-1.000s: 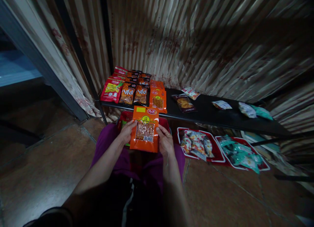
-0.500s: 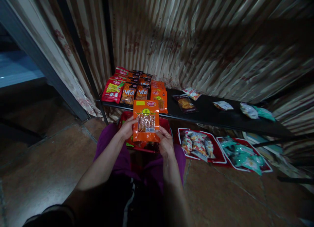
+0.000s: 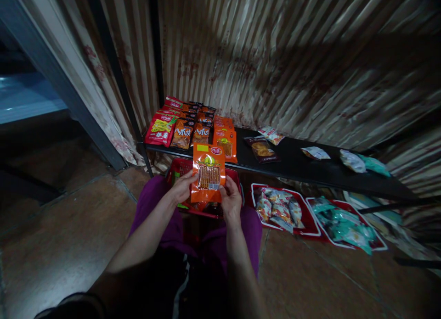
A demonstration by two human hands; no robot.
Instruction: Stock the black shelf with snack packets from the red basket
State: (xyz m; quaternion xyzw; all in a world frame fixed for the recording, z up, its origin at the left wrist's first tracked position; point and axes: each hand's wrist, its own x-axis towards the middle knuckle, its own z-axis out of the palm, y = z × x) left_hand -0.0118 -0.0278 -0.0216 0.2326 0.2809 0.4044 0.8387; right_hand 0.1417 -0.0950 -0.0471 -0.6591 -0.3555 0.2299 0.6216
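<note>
Both hands hold an orange snack packet [image 3: 208,172] upright in front of me, above a red basket [image 3: 179,166] on the floor. My left hand [image 3: 179,188] grips its lower left edge. My right hand [image 3: 230,198] pinches its lower right corner. Just beyond the packet, a low black shelf [image 3: 299,165] carries rows of red, brown and orange snack packets [image 3: 193,128] at its left end. The nearest orange packets on the shelf [image 3: 225,142] match the one in my hands.
Loose packets [image 3: 263,149] and bagged items [image 3: 365,162] lie further right on the shelf. Two red trays [image 3: 306,220] with snack packets and green bags [image 3: 341,220] sit on the tiled floor below. A corrugated wall stands behind, a dark doorway at left.
The orange packet has been raised from lying flat over my lap to a more upright position nearer the shelf. Both hands shifted down to its lower edge.
</note>
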